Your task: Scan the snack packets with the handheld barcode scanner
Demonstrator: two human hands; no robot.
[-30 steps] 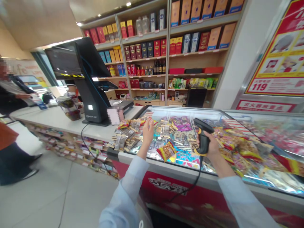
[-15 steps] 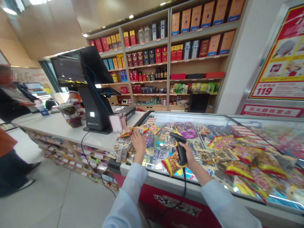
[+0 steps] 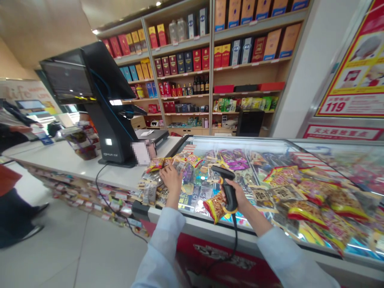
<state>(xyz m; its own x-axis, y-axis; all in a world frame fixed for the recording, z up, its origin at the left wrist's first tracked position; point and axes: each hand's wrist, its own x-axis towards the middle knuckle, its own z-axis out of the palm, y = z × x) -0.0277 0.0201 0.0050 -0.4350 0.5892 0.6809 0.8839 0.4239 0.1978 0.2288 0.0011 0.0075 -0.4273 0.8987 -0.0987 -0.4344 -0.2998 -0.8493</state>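
My right hand (image 3: 240,195) is wrapped round the grip of a black barcode scanner (image 3: 229,197), whose head points left over the glass top. Just below and left of the scanner is a red-and-yellow snack bag (image 3: 214,208); whether my fingers touch it I cannot tell. My left hand (image 3: 171,178) rests with its fingers spread on a heap of small snack packets (image 3: 150,191) at the glass top's left end. A red-and-yellow packet (image 3: 155,164) lies beyond those fingertips.
More snack bags (image 3: 318,200) are piled at the right of the freezer's glass top (image 3: 204,182). A black checkout screen (image 3: 111,132) and stacked plastic tubs (image 3: 82,142) stand on the white counter (image 3: 60,154). The scanner cable (image 3: 235,240) hangs down the freezer front. People stand at left.
The view has turned and tilted slightly, so the shelves and screen sit higher. My left hand has shifted a little leftward over the packets. My right hand still holds the scanner.
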